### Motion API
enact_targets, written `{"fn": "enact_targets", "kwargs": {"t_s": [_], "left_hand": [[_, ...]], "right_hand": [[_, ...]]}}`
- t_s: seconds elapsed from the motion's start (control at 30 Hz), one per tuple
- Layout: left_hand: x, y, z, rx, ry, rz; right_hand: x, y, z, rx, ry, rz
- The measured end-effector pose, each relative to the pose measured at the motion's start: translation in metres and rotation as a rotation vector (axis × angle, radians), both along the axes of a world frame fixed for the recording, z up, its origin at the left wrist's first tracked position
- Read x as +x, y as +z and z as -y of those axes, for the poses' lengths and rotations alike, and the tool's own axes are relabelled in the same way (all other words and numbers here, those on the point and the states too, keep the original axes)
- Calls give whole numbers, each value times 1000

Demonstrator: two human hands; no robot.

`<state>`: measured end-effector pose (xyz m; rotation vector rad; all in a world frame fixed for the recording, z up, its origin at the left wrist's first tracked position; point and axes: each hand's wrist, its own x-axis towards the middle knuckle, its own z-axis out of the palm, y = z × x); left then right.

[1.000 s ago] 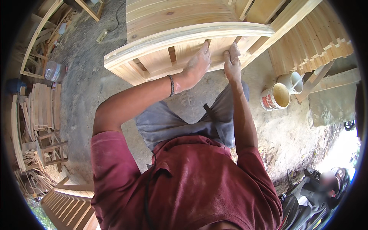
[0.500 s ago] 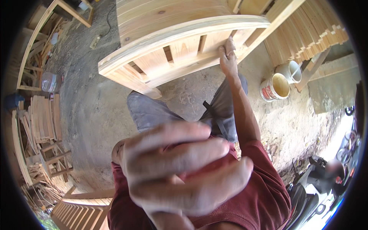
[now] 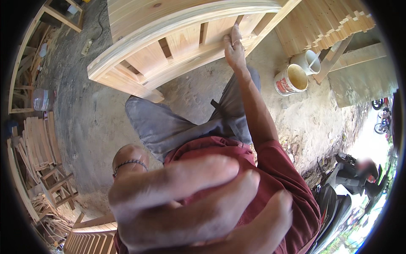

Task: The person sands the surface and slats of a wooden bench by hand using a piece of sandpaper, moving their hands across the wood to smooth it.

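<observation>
Several pale slats (image 3: 184,40) are filling the slatted wooden frame (image 3: 192,59), which is standing just beyond the knees of the grey trousers (image 3: 165,122). Its top rail (image 3: 169,27) is sitting in place above them, so the joining is looking largely done. Dark gaps are showing between some slats, and the wood is appearing bare, with no paint or varnish visible; whether anything is left to fit, these surfaces are not revealing.

At the frame's lower right part, the right hand (image 3: 234,53) is resting against the wood, thumb and a finger lying close together; I cannot tell whether they are pinching something or only pressing. Close to the camera, the left hand (image 3: 177,207) is hanging before the maroon shirt (image 3: 300,190), its fingers bent and parted, nothing showing between them; its thumb is hiding from view.

Beside the frame, a white bucket (image 3: 292,80) is standing on the floor.
</observation>
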<state>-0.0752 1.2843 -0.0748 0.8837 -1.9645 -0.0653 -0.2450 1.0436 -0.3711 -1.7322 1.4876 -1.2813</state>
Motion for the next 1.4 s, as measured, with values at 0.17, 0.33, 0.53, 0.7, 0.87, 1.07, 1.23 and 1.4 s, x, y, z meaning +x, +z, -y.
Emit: {"fn": "enact_targets", "kwargs": {"t_s": [0.17, 0.33, 0.53, 0.7, 0.87, 1.07, 1.23, 1.4], "left_hand": [[-13, -25, 68, 376, -498, 277], [18, -130, 151, 450, -23, 463], [32, -130, 146, 110, 72, 247], [63, -112, 201, -213, 536, 302], [54, -119, 197, -253, 431, 301], [1, -192, 116, 1006, -958, -948], [-48, -229, 88, 1216, -733, -1144], [-56, -203, 98, 870, -230, -690]], "right_hand": [[3, 1, 6, 38, 58, 120], [-37, 29, -10, 70, 79, 150], [-57, 69, -134, 339, 156, 584], [-58, 98, -129, 12, 57, -37], [-71, 111, -115, 110, 206, 200], [-50, 147, -102, -176, 724, 184], [-61, 108, -105, -104, 442, -370], [-119, 205, -63, -232, 176, -485]]}}
